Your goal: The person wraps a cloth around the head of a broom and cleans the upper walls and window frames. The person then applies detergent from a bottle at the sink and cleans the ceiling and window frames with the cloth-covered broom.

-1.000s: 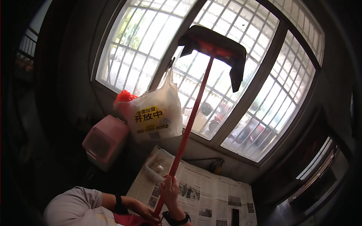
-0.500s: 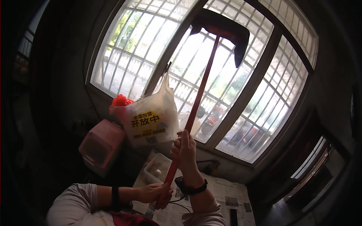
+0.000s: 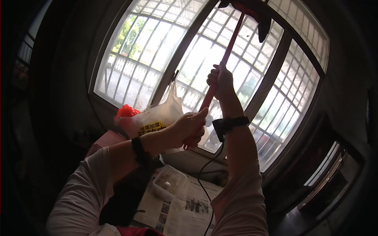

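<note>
A red pole (image 3: 233,40) rises at a slant before the window, with a dark, wide head (image 3: 252,11) at its upper end, partly cut off by the frame's top. My left hand (image 3: 189,129) is wrapped round the pole's lower end, in front of a hanging plastic bag (image 3: 163,111). Higher up the pole, my right hand (image 3: 221,82) grips it with closed fingers. Dark bands circle both wrists, and a cable hangs from the right one.
Behind the pole stands a barred window (image 3: 153,43). Below lie newspaper sheets (image 3: 189,220) with a clear plastic container (image 3: 170,181) on them. A pink-lidded bin (image 3: 105,141) is at the left, partly behind my left arm. Red plastic (image 3: 126,111) shows beside the bag.
Both hands and the pole have risen, and the dark head has moved up to the top edge of the view. Both hands have stayed closed round the pole.
</note>
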Demonstrator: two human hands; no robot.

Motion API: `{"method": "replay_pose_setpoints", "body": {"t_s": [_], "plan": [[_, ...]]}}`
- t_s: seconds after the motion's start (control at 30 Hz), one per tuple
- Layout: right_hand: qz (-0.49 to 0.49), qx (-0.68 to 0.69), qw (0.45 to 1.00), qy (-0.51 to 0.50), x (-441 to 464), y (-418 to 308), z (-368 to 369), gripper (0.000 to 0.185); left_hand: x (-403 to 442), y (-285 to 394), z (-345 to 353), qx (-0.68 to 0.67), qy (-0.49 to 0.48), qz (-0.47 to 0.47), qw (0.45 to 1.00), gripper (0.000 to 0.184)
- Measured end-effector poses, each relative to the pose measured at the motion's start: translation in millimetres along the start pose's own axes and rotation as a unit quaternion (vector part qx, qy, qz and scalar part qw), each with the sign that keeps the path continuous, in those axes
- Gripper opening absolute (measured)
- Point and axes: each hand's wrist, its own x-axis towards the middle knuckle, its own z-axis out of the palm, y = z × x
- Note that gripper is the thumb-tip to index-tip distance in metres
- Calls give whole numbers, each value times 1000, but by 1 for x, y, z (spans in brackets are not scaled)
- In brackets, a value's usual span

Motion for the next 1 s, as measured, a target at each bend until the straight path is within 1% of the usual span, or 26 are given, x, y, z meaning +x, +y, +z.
{"method": "replay_pose_setpoints", "body": {"t_s": [0.03, 0.07, 0.1, 0.17, 0.2, 0.23, 0.3, 0.33, 0.4, 0.5, 0.53, 0.6, 0.63, 0.7, 0.77, 0.8, 0.83, 0.87, 0.9, 0.97, 1.0], "plan": [[7, 13, 1000, -5, 10, -4, 4, 36, 4, 9, -2, 3, 5, -3, 1000, 46], [14, 10, 1000, 13, 14, 2, 7, 35, 1, 13, -3, 28, 69, -24, 997, 46], [19, 12, 1000, 14, 15, 12, 8, 35, 0, 10, -10, 26, 73, -28, 997, 46], [7, 21, 1000, -3, 13, 29, 10, 34, 2, -1, -35, 32, 98, 3, 995, 45], [1, 23, 1000, 12, 9, 38, 14, 34, -1, -7, -49, 40, 63, 12, 997, 44], [-13, 30, 999, -6, 5, 47, 16, 34, -8, -10, -53, 42, 65, 9, 997, 44], [-9, 42, 999, 13, -7, 63, 19, 34, -25, -23, -57, 80, 95, 65, 990, 39], [-17, 59, 998, -15, -16, 74, 15, 32, -32, -33, -60, 80, 98, 60, 990, 39], [19, 82, 996, -14, -42, 88, 13, 31, -43, -57, -62, 212, 159, 109, 958, 29], [77, 90, 993, -14, -95, 112, 12, 32, -71, -113, -82, 208, 167, 79, 960, 25], [76, 75, 994, -32, -111, 121, 10, 32, -86, -127, -87, 220, 166, 75, 958, 24], [92, 52, 992, -62, -140, 138, 8, 32, -122, -141, -92, 196, 175, -4, 965, 18], [87, 20, 992, -94, -148, 148, 4, 33, -136, -160, -106, 206, 187, -9, 960, 18], [23, 35, 999, -13, -155, 153, 9, 34, -167, -203, -136, 217, 199, -27, 955, 17], [-25, 121, 992, 26, -151, 145, 7, 30, -204, -240, -156, 386, 168, 73, 904, 22], [-3, 154, 987, 42, -149, 149, 6, 24, -222, -245, -157, 387, 166, 66, 905, 22], [0, 156, 987, 46, -155, 157, 6, 24, -238, -247, -155, 300, 169, -13, 939, 23], [50, 167, 983, 63, -165, 168, 8, 22, -254, -248, -156, 209, 171, -89, 959, 25], [100, 175, 977, 77, -176, 177, 12, 21, -269, -251, -161, 208, 172, -90, 959, 25], [113, 173, 974, 96, -202, 198, 24, 21, -301, -258, -175, 214, 185, -129, 950, 26], [116, 180, 972, 96, -216, 212, 27, 21, -318, -266, -180, 212, 188, -128, 950, 26]]}}
